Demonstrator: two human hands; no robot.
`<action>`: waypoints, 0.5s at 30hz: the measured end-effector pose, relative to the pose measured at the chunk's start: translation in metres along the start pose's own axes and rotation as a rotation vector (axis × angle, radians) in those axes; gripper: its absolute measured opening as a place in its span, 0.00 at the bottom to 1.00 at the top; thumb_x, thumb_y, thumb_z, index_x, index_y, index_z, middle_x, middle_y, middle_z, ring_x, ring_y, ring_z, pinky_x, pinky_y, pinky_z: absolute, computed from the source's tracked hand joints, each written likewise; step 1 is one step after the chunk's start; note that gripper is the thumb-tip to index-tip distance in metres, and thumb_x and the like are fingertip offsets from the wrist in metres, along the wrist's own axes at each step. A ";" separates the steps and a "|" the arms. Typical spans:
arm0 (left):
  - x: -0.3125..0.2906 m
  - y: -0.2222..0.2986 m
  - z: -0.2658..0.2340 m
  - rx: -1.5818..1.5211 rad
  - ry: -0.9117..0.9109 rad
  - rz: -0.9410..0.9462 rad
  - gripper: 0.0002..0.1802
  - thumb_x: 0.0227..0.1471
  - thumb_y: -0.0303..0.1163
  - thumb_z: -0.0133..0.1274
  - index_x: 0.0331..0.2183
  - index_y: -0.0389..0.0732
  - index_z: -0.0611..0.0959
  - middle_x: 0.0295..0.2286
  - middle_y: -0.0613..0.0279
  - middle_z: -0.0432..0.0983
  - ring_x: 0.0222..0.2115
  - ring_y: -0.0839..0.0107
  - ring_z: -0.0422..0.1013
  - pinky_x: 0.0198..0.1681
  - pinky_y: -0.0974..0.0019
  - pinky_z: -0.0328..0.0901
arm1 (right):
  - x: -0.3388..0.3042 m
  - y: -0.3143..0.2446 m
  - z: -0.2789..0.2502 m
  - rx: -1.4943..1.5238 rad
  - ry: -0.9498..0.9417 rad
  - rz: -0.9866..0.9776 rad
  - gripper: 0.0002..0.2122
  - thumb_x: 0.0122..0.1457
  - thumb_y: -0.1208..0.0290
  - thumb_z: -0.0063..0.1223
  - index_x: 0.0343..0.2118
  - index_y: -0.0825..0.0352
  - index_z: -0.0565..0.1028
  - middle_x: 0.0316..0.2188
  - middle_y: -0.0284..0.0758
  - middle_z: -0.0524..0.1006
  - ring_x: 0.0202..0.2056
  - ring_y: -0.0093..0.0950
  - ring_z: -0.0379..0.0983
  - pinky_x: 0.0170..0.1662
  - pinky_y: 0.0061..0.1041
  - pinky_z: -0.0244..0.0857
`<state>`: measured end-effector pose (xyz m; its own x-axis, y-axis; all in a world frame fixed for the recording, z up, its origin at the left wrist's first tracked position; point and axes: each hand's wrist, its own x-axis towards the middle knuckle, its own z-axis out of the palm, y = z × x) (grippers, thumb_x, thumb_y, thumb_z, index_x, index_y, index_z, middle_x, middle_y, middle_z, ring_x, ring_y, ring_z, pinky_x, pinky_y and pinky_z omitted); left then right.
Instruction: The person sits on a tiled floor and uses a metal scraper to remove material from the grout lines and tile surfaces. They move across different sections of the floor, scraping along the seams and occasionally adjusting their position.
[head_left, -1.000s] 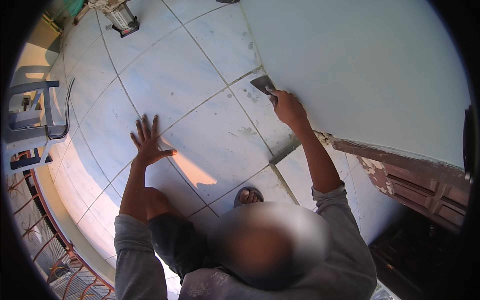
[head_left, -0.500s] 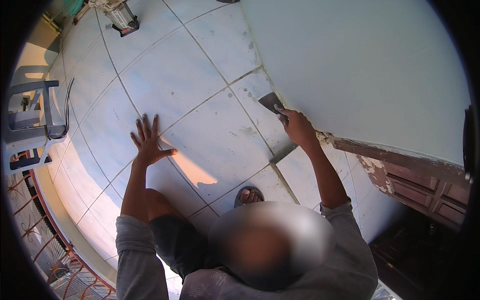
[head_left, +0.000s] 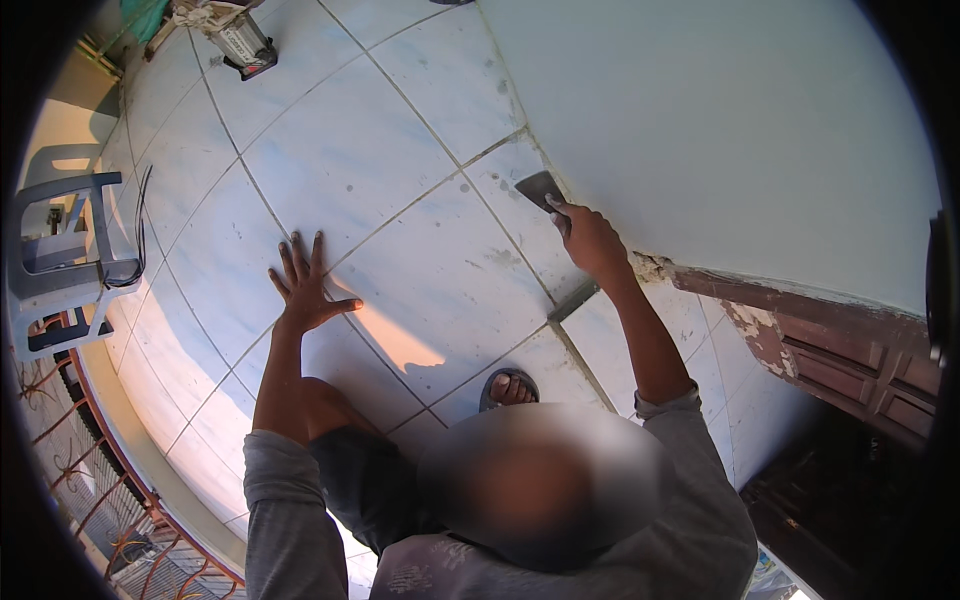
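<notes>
My right hand [head_left: 592, 240] is wrapped round the handle of a dark, flat-bladed scraper [head_left: 540, 188]. Its blade lies at the tiled floor [head_left: 400, 250], close to where the floor meets the pale wall [head_left: 720, 130]; whether the edge touches the tile I cannot tell. Grey spots and smudges mark the tiles around the blade. Over to the left, my left hand [head_left: 306, 290] rests flat on the floor with fingers spread and nothing in it. A patch of sunlight falls beside its thumb.
A grey plastic chair [head_left: 75, 255] with a dark cable stands at the left, above a curved ledge with metal railing [head_left: 100, 480]. A bag-like package [head_left: 243, 42] sits at the far left. A brown panelled door [head_left: 830, 360] and a floor step [head_left: 575, 300] lie to the right.
The scraper blade has shifted very slightly toward me and turned a little. My left hand stays spread on the floor; the whole view has shifted slightly.
</notes>
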<state>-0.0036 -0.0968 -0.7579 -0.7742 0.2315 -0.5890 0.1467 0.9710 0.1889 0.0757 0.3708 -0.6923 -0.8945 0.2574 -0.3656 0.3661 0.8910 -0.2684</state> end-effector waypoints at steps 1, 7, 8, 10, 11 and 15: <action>0.001 0.001 0.000 -0.008 0.009 -0.004 0.87 0.22 0.75 0.69 0.72 0.58 0.35 0.71 0.47 0.17 0.70 0.44 0.14 0.65 0.24 0.19 | -0.003 0.000 -0.003 -0.003 -0.014 -0.012 0.15 0.69 0.57 0.48 0.55 0.49 0.78 0.37 0.48 0.82 0.41 0.48 0.79 0.46 0.49 0.73; 0.004 -0.004 0.004 -0.040 0.058 0.035 0.87 0.21 0.76 0.70 0.72 0.60 0.36 0.71 0.47 0.17 0.70 0.45 0.13 0.65 0.24 0.19 | 0.029 -0.013 -0.018 -0.039 0.010 0.031 0.15 0.69 0.57 0.49 0.56 0.47 0.77 0.39 0.47 0.82 0.43 0.48 0.79 0.47 0.48 0.72; 0.004 -0.001 0.005 -0.028 0.036 0.029 0.86 0.23 0.75 0.70 0.72 0.59 0.35 0.71 0.48 0.16 0.70 0.45 0.13 0.65 0.24 0.20 | 0.018 -0.007 -0.017 -0.017 -0.024 0.048 0.15 0.69 0.57 0.49 0.56 0.49 0.77 0.39 0.47 0.82 0.43 0.48 0.79 0.47 0.48 0.72; 0.005 0.001 -0.002 -0.007 0.013 0.006 0.85 0.25 0.74 0.70 0.72 0.59 0.34 0.70 0.49 0.15 0.70 0.44 0.13 0.65 0.23 0.21 | 0.000 0.002 -0.017 0.019 -0.092 0.057 0.15 0.69 0.57 0.49 0.54 0.52 0.78 0.39 0.46 0.82 0.43 0.49 0.78 0.47 0.48 0.72; 0.007 0.003 -0.008 0.003 0.010 0.002 0.85 0.25 0.74 0.70 0.72 0.59 0.34 0.70 0.49 0.15 0.70 0.44 0.13 0.65 0.23 0.21 | 0.008 0.001 -0.018 0.022 -0.060 0.045 0.16 0.69 0.58 0.50 0.56 0.53 0.77 0.39 0.48 0.81 0.43 0.49 0.78 0.46 0.47 0.72; 0.004 -0.002 0.002 -0.038 0.039 0.018 0.87 0.20 0.75 0.71 0.72 0.60 0.36 0.71 0.48 0.17 0.70 0.45 0.12 0.65 0.24 0.18 | 0.020 0.010 -0.012 0.010 -0.033 0.031 0.16 0.69 0.61 0.51 0.58 0.55 0.76 0.40 0.51 0.81 0.42 0.52 0.77 0.46 0.46 0.72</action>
<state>-0.0058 -0.0973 -0.7627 -0.7952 0.2458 -0.5543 0.1378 0.9635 0.2296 0.0587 0.3888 -0.6914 -0.8739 0.2725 -0.4027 0.3963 0.8789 -0.2653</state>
